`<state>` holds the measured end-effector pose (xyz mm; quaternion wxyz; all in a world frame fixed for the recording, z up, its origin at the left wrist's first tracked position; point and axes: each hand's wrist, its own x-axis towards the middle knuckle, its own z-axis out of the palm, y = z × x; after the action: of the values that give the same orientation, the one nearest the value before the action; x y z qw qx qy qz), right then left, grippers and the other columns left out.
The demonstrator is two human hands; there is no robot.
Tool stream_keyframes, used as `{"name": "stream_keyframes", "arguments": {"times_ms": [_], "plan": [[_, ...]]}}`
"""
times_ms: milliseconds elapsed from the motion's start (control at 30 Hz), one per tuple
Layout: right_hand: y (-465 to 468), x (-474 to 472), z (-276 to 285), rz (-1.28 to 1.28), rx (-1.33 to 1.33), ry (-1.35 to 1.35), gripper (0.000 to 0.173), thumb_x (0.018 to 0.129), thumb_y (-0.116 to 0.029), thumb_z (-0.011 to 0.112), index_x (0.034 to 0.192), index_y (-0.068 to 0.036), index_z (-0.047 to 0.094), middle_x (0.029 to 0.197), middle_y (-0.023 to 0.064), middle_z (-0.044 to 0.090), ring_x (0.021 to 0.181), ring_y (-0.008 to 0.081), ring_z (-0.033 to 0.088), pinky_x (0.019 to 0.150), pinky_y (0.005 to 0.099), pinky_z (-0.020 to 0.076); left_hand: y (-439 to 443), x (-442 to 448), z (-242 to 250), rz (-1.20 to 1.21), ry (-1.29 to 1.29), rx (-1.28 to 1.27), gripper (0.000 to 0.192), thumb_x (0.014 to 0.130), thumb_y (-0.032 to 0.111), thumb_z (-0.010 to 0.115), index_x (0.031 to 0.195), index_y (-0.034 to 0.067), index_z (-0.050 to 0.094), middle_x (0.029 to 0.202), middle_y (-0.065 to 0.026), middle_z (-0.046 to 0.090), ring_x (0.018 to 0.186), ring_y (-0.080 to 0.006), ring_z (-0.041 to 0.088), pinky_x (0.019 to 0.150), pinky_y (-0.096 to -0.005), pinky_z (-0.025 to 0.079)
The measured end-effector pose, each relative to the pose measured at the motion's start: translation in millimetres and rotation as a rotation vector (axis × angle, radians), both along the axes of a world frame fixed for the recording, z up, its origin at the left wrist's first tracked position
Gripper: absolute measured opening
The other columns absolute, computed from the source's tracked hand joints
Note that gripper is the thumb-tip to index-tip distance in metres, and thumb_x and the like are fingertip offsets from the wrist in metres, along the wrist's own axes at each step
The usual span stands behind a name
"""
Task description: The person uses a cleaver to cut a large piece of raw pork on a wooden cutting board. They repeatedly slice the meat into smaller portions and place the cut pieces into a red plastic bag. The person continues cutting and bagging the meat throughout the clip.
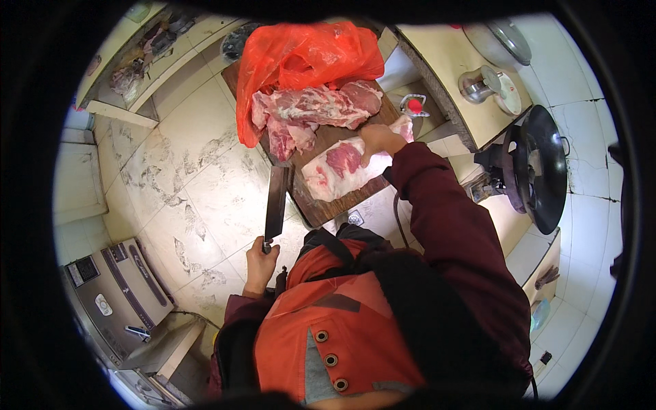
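Note:
My left hand [260,267] grips the handle of a cleaver [277,200] beside the wooden board, its broad blade pointing away from me. On the board [328,210], my right hand [380,141] grasps a thick piece of pork [328,174] with white fat and a pink lean patch. Part of that piece is hidden under the hand, and a narrower end shows beyond it. Farther back lies a larger slab of raw meat [323,105], with a smaller chunk [289,138] at its left. A red plastic bag [312,51] covers the board's far end.
A jug with a red cap [414,106] stands just right of the board. Farther right are a black wok [546,169] and a counter [435,56] bearing metal pots. Dark smudges mark the tiled floor [189,169] at left. A refrigerator [118,302] is at lower left.

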<state>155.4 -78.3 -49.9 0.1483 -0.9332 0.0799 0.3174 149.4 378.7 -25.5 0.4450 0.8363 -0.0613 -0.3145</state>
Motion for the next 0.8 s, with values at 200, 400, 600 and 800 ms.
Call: {"name": "stream_keyframes", "arguments": {"times_ms": [200, 400, 600, 800], "plan": [[-7, -37, -6, -0.576, 0.147, 0.036, 0.070, 0.053, -0.057, 0.076, 0.093, 0.000, 0.069, 0.099, 0.0229, 0.065, 0.096, 0.0361, 0.063, 0.081, 0.0424, 0.0489, -19, -7, 11, 0.062, 0.001, -0.019, 0.017, 0.078, 0.007, 0.067, 0.089, -0.002, 0.058, 0.057, -0.0032, 0.051, 0.051, -0.0087, 0.043, 0.046, -0.0264, 0.035], [0, -71, 1, -0.403, 0.186, -0.110, 0.074, 0.068, -0.050, 0.070, 0.121, -0.001, 0.054, 0.112, 0.0239, 0.061, 0.105, 0.0373, 0.059, 0.090, 0.0421, 0.0446, -79, -10, 33, -0.144, -0.104, -0.079, 0.021, 0.080, 0.011, 0.067, 0.092, -0.003, 0.057, 0.057, -0.0095, 0.051, 0.049, -0.0149, 0.046, 0.047, -0.0312, 0.039], [-13, -70, 4, -0.210, 0.173, -0.006, 0.085, 0.066, -0.054, 0.072, 0.127, 0.000, 0.049, 0.116, 0.0253, 0.059, 0.107, 0.0378, 0.058, 0.091, 0.0418, 0.0446, -142, -42, 39, -0.268, -0.129, -0.110, 0.027, 0.084, 0.011, 0.062, 0.105, -0.003, 0.053, 0.057, -0.0126, 0.056, 0.045, -0.0207, 0.056, 0.044, -0.0324, 0.042], [-21, -68, -4, -0.218, 0.263, 0.054, 0.083, 0.067, -0.051, 0.072, 0.128, 0.001, 0.048, 0.122, 0.0243, 0.056, 0.113, 0.0370, 0.055, 0.094, 0.0400, 0.0435, -192, -103, 28, -0.187, -0.218, 0.007, 0.038, 0.083, 0.010, 0.058, 0.116, -0.005, 0.046, 0.072, -0.0263, 0.060, 0.069, -0.0444, 0.060, 0.059, -0.0496, 0.046]]}}
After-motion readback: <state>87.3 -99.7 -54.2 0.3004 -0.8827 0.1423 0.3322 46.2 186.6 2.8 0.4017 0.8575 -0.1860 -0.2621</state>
